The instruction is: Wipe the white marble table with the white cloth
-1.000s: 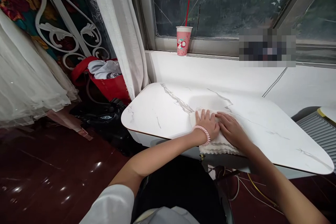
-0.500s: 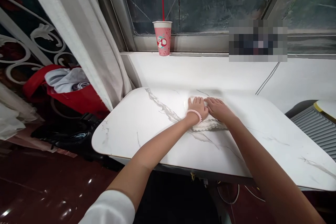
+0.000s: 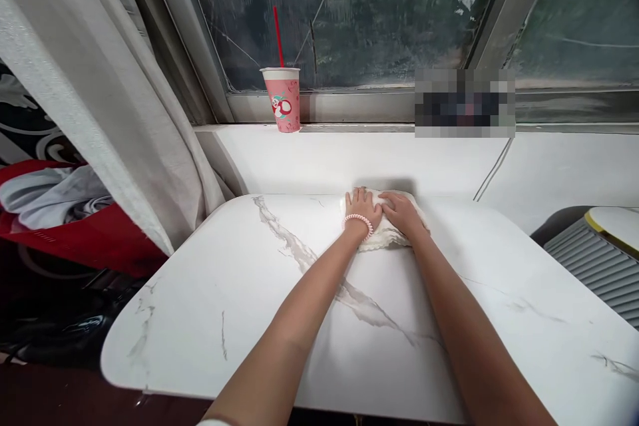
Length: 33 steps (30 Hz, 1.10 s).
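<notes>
White cloth [image 3: 387, 236] lay at the marble surface's [image 3: 249, 293] far edge, left hand [image 3: 362, 208] and right hand [image 3: 399, 211] flat upon it (fingers extended, gripping nothing); near portion apparently unwiped.

Single head view, high above marble table [image 3: 249, 319], looking forward and down along both forearms toward window [image 3: 349, 13]; table near, sill cup [image 3: 283, 98] far. No second view.
</notes>
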### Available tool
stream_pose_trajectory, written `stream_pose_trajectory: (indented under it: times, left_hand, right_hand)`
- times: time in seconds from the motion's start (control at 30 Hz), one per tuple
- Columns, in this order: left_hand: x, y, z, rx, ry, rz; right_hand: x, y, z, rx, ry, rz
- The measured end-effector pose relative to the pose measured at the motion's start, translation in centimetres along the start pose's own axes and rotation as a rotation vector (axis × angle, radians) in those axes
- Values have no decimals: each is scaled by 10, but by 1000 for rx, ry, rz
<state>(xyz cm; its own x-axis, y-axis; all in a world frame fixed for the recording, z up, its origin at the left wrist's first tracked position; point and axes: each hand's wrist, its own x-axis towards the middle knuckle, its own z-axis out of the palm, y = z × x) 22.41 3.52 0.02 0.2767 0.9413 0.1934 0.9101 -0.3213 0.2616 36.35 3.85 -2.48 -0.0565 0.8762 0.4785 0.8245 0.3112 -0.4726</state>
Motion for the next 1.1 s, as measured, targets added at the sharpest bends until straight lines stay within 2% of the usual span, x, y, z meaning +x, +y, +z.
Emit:
stream_pose_trajectory:
  times: [0.17, 0.33, 0.57, 0.73, 0.87, 1.0, 1.1]
  left_hand:
    - [-11, 6, -2, 33, -12, 5]
    - [-41, 17, -5, 44, -31, 23]
    - [-110, 43, -12, 63, -81, 58]
    - [-165, 72, -15, 71, -79, 140]
    - [-200, 93, -20, 17, -148, 194]
    - [-212, 105, -24, 32, -226, 243]
    - [-202, 108, -24, -16, -243, 263]
  right_hand:
    - [-13, -6, -5, -59, -24, 28]
    - [-43, -20, -21, -151, -88, 42]
    - [-107, -37, -57, -200, -161, -56]
    - [-161, -38, -87, -163, -138, -152]
    - [-199, -38, -111, -117, -135, -153]
    - [-220, -38, -130, -80, -178, -112]
    - [-220, -34, -136, -122, -170, -68]
